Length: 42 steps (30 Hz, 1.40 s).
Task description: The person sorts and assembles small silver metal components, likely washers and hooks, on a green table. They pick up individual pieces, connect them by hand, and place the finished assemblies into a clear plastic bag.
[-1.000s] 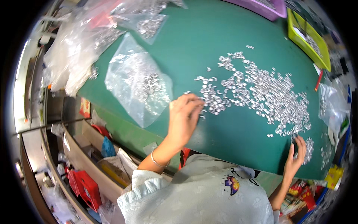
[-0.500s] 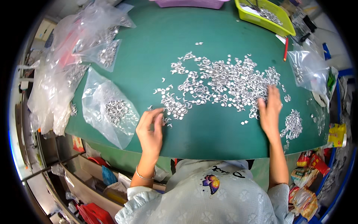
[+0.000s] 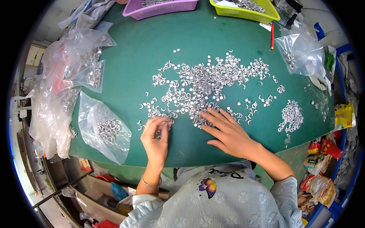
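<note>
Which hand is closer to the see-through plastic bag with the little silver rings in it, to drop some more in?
Probably the left hand. Its fingertips pinch small shiny metal rings at the pile's near-left edge, beside the clear plastic bag of rings. The right hand lies flat on the pile, farther from it.

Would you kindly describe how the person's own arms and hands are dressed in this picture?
Both hands are bare, with no gloves or rings that I can make out. The left hand has a thin bangle around its wrist. The right hand shows nothing worn on its wrist. Both forearms are uncovered up to short, pale, flower-textured sleeves of a top bearing a butterfly print.
</note>
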{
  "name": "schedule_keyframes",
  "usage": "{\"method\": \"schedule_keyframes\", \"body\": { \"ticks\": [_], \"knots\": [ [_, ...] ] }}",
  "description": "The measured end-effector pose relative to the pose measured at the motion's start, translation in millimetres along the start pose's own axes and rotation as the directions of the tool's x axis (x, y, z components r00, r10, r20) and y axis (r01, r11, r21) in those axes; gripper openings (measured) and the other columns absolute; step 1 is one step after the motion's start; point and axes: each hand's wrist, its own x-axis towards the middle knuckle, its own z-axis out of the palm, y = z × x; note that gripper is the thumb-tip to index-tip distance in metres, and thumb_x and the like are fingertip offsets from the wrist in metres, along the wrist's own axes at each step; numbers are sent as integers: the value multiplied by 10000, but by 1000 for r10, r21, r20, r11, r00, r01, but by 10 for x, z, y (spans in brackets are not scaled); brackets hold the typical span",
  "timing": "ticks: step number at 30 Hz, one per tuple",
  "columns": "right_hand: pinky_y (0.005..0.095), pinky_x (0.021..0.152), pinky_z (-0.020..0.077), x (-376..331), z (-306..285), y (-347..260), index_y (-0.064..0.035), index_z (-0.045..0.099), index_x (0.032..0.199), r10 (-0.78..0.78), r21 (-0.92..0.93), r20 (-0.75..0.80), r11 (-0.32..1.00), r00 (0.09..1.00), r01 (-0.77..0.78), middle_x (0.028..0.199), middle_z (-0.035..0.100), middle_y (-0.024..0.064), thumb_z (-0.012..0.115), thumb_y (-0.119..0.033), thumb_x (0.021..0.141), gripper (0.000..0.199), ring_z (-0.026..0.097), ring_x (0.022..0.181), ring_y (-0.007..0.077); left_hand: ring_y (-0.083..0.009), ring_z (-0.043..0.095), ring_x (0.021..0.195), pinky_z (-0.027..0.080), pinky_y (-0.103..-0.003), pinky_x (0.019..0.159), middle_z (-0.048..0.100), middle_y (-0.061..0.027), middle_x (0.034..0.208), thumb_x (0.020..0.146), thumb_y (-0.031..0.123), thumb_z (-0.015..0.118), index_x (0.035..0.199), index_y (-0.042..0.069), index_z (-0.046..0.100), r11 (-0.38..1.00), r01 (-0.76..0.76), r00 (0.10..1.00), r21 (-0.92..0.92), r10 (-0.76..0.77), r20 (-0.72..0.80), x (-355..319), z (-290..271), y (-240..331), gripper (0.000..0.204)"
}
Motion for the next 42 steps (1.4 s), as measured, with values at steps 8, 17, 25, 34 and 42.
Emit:
{"method": "schedule_keyframes", "body": {
  "ticks": [8,17,25,34,42],
  "knots": [
    [425,965,430,-334,-186,113,-45,646,1093,10,344,-37,939,999,3,1135,645,103,696,-103,820,283,583,1104,265,-135,649,740,499,-235,675,659,-93,865,840,-77,625,959,-12,667,988,142,988,-62,-146,-57,67,-10,-2,142],
    [272,687,486,-270,-46,-126,5,641,1086,433,806,77,503,898,-312,913,685,70,579,-93,936,189,625,796,135,-164,603,796,480,-260,682,611,-71,908,755,-100,687,984,32,726,985,-95,919,-141,141,368,-236,475,453,267],
    [215,580,463,-367,-46,-60,31,629,1080,447,946,236,96,863,-309,885,683,81,555,-82,958,182,622,730,97,-168,578,745,473,-266,639,611,-71,912,731,-86,724,989,46,730,932,-278,876,-234,346,337,-287,664,429,290],
    [199,535,455,-661,-257,88,2,641,973,577,914,194,188,794,-360,816,703,90,611,-41,912,81,641,641,106,-262,595,931,491,-337,748,593,-116,1066,724,-7,756,1096,38,671,938,-342,811,-58,325,486,-224,709,528,384],
    [329,726,451,-1328,-855,606,21,659,863,515,79,-699,745,496,-662,849,640,94,678,27,782,83,571,797,223,-363,320,1358,278,-562,1077,367,-123,1474,834,178,678,1341,93,501,656,-661,654,365,265,708,77,829,343,544]
  ]
}}
